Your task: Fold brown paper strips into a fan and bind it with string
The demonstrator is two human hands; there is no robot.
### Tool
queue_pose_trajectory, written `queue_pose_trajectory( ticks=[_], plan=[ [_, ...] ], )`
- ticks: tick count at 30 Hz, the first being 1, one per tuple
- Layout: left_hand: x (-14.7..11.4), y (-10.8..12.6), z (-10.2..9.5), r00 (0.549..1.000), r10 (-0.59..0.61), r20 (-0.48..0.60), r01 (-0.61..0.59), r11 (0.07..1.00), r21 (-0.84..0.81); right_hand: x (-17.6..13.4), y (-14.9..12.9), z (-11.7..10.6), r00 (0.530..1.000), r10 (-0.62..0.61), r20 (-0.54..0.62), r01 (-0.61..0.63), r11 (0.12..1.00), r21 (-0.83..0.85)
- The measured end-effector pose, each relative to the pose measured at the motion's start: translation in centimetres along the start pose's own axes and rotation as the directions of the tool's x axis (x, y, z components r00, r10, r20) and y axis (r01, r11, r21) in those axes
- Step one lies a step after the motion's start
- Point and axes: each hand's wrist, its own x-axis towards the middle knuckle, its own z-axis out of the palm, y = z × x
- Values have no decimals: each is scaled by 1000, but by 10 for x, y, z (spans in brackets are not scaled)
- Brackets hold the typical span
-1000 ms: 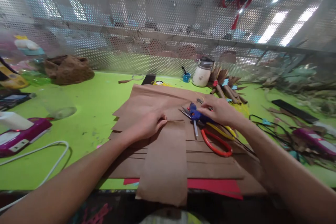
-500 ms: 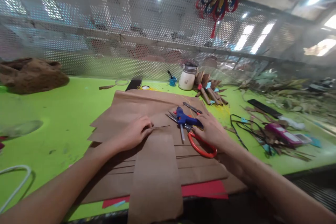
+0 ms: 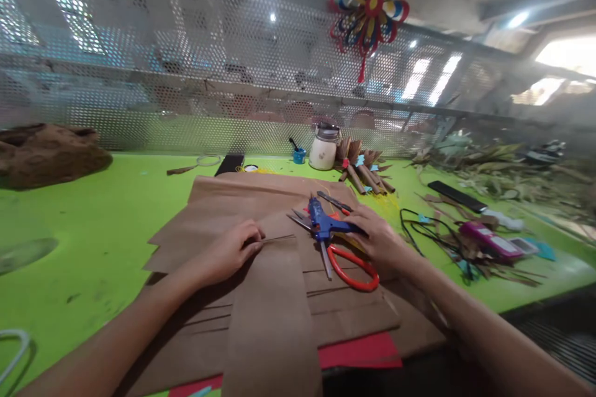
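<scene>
Left hand tight on smooth brown paper, right hand around plastic glue gun

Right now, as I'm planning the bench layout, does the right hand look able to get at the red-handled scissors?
Probably yes: the right hand is beside the red-handled scissors, whose near loop lies uncovered, though the blue glue gun at that hand crosses their middle.
</scene>
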Motion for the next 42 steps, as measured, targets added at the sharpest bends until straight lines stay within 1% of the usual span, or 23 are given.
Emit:
queue_pose_trajectory(
  ticks=[2,4,5,7,8,10,13,16,19,23,26,28,31,38,42],
  plan=[
    [0,0,0,1000,-23,7,23,1000,-8,-2,17,-12,996,26,-88,-31,998,-58],
    [0,1,-1,999,-39,10,40,999,-15,-1,46,-28,985,42,-170,-68,987,-147],
    [0,3,-2,999,-43,11,43,999,-14,0,62,-37,977,75,-201,-116,973,-199],
    [0,6,-4,999,-48,11,48,999,-10,4,96,-51,960,177,-218,-235,931,-277],
    [0,8,-5,999,-51,13,51,999,-7,7,112,-56,954,201,-222,-261,921,-288],
    [0,10,-7,998,-56,18,56,998,-5,14,136,-58,948,225,-225,-285,914,-290],
    [-1,10,-7,998,-51,28,51,999,-2,25,154,-48,952,238,-195,-284,924,-257],
    [-2,7,-6,999,-46,26,46,999,5,29,162,-38,958,249,-144,-276,935,-223],
    [-1,3,-4,999,-42,18,42,999,13,21,171,-39,951,284,-126,-305,928,-215],
    [1,-1,-2,999,-28,17,27,999,17,2,183,-42,931,333,-152,-361,902,-235],
    [2,-2,-1,1000,-20,16,20,1000,11,-1,186,-34,919,346,-189,-385,891,-242],
    [1,-2,-2,1000,-16,17,16,1000,7,4,183,-26,919,336,-207,-380,894,-237],
    [0,-1,-3,1000,-20,23,20,1000,1,14,177,-19,937,301,-179,-335,919,-206],
    [-3,-3,-1,999,-22,24,23,1000,-13,35,171,-28,963,258,-79,-264,961,-85],
    [-2,-3,-2,999,-17,31,17,1000,-18,47,167,-23,962,267,-51,-268,963,-1]
  ],
)
